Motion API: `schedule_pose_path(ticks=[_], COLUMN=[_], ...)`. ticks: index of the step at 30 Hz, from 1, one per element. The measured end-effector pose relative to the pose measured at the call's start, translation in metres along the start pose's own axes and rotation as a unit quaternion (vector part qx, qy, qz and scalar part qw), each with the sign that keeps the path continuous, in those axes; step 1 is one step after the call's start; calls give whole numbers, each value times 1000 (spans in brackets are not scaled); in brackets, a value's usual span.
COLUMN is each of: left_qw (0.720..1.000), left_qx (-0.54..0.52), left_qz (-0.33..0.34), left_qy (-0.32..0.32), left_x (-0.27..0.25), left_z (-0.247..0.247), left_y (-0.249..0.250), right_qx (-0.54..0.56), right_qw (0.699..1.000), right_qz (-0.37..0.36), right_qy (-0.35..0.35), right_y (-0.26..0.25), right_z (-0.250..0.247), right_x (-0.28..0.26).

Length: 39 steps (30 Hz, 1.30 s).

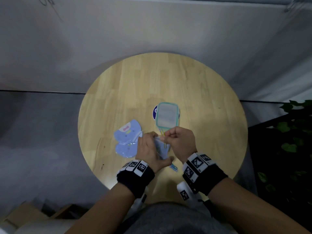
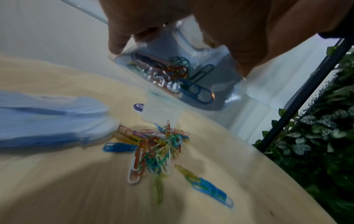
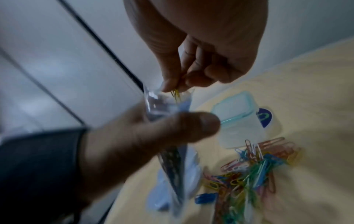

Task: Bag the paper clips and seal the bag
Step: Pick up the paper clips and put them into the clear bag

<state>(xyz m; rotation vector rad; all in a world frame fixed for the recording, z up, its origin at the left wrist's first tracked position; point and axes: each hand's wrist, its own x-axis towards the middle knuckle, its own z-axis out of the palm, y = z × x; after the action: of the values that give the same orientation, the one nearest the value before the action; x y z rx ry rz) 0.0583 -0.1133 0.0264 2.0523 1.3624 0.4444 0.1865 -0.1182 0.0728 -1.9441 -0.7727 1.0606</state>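
Now gripping a clear plastic zip bag [image 2: 193, 63] in the left hand [image 1: 150, 151], fingers curled round it. Pinching yellow wire paper clips [image 3: 177, 94] at its mouth with the right hand [image 1: 181, 142].

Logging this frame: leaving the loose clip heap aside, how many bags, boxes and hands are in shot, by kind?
Held bag: 1
Spare blue bags lying on the table: 2 showing; more may be stacked beneath
Teal-lidded box: 1
Hands: 2, the left hand gripping the held bag, the right hand pinching yellow clips at its mouth
Total: 6
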Motion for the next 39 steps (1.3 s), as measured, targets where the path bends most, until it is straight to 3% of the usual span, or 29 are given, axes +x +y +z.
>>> schedule_pose_path(ticks=[6,10,14,16,18,21,24,29,34,39], left_qw=[998,999,1000,1000,1000,999,998,996,995,992], left_qx=[-16,-6,-5,4,19,33,49,72,83,99], left_qz=[31,25,-4,-11,-12,-20,-27,-48,-47,-39], left_qy=[47,32,28,20,8,0,-4,-30,-42,-61], left_x=[0,-9,-20,-27,-34,-40,-45,-50,-48,-41], left_z=[-5,-5,-5,-6,-8,-11,-14,-20,-18,-11], left_y=[2,-3,-12,-17,-22,-28,-33,-39,-40,-38], right_qx=[-211,-224,-152,-201,-321,-465,-525,-531,-532,-436], right_qw=[970,957,983,978,941,839,787,797,812,881], right_qz=[-99,-138,-99,-55,-60,-169,-207,-218,-161,-121], right_qy=[-64,-118,4,5,-86,-228,-250,-187,-178,-137], right_y=[1,1,25,45,61,74,83,98,99,83], right_z=[3,-3,-17,-23,-24,-14,-6,1,-2,-14], right_x=[-21,-30,-5,18,33,43,51,45,37,30])
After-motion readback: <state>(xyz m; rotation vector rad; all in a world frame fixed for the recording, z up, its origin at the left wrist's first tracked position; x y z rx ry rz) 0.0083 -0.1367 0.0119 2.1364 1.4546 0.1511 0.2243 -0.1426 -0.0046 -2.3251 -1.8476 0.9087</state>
